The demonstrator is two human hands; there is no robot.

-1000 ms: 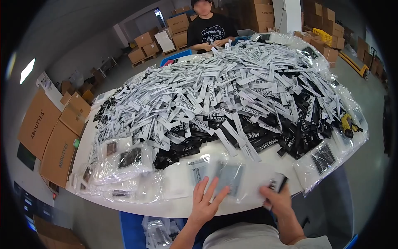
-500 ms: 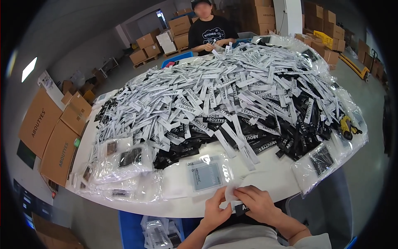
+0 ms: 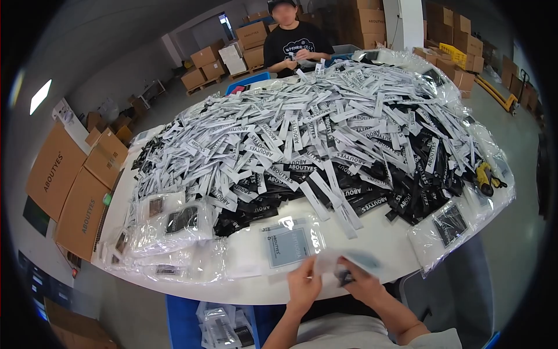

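One translucent bag (image 3: 326, 263), lower centre: my left grip (image 3: 304, 285) is pinching it, my right grip (image 3: 365, 286) clutching a dark item (image 3: 345, 277); keeping it taut should help.

Strip pile (image 3: 290, 136) on table (image 3: 401, 247), in middle. Bag stack (image 3: 183, 227) on left. Flat bag (image 3: 285, 243) before pile. Left hand (image 3: 305, 283) just before flat bag, right hand (image 3: 365, 285) beside left one, loose bag (image 3: 328, 263) in both. Bag pack (image 3: 450, 224) on right, hand tool (image 3: 485, 179) behind it. Bin (image 3: 180, 317) below front edge, small bags (image 3: 220, 327) inside. Other person (image 3: 297, 43) behind pile.

Bag (image 3: 327, 263) cloudy white; packets (image 3: 290, 136) black, white; bin (image 3: 178, 320) blue
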